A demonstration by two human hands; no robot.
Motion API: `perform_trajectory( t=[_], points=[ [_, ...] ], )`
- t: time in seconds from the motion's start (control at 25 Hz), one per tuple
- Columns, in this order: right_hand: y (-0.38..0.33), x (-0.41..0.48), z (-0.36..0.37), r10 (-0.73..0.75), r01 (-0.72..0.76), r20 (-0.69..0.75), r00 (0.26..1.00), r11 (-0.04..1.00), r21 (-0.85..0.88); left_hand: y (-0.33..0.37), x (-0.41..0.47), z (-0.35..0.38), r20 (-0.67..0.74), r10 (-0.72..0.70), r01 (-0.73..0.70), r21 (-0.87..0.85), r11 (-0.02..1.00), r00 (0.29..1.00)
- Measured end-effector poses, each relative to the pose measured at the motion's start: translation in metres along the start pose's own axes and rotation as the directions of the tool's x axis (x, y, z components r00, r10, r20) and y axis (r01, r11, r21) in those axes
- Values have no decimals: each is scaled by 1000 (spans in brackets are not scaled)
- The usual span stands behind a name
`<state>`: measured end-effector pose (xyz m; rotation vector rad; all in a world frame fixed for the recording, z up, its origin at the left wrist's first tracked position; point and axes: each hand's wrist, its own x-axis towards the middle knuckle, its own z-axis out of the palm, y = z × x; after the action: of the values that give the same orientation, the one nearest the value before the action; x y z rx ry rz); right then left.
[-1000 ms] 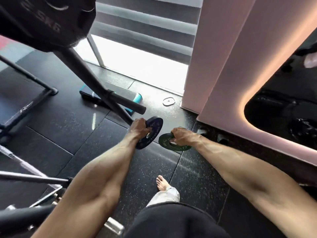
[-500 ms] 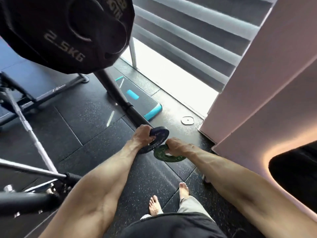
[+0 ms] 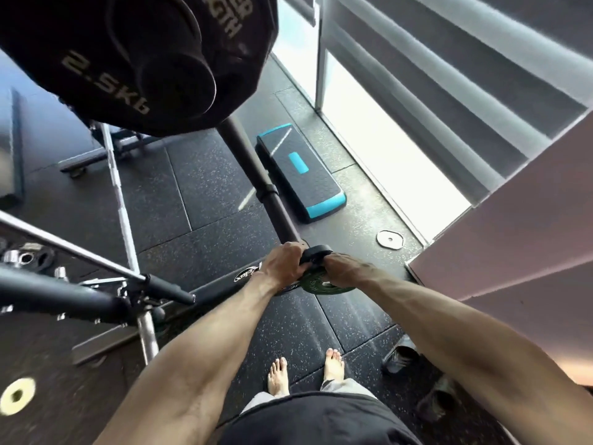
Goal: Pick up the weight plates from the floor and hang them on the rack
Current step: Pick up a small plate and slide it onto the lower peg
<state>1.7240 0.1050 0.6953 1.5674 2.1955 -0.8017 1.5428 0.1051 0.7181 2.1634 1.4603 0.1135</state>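
Observation:
My left hand [image 3: 284, 264] grips a small black weight plate [image 3: 316, 253] held on edge. My right hand [image 3: 345, 271] grips a small green weight plate [image 3: 321, 285], held flatter and just below the black one. The two plates touch or overlap between my hands, right at the lower end of the rack's black slanted post [image 3: 256, 178]. A large black plate marked 2.5 KG [image 3: 128, 59] hangs on the rack at the top left, close to the camera. A small white plate [image 3: 390, 239] lies on the floor near the window.
A black and teal step platform [image 3: 301, 175] lies beyond the post. Black bars [image 3: 96, 297] and a chrome barbell [image 3: 120, 203] cross the left side, with a yellowish plate [image 3: 17, 395] at the lower left. A pink wall [image 3: 513, 226] stands right. Shoes [image 3: 399, 358] lie near my bare feet.
The view has lifted and swung, bringing the hanging 2.5 kg plate closer. My hands have drawn together, so the black and green plates now overlap at the post's lower end.

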Motion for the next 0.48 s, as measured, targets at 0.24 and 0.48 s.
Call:
perform_trajectory(
  t=[0.24, 0.48],
  points=[
    [13, 3, -17, -142, 143, 17, 990, 987, -77, 15, 16, -19, -51, -39, 40, 7, 999, 998],
    [26, 11, -24, -212, 213, 22, 977, 968, -133, 16, 31, -25, -10, -100, 100, 7, 995, 995]
  ],
)
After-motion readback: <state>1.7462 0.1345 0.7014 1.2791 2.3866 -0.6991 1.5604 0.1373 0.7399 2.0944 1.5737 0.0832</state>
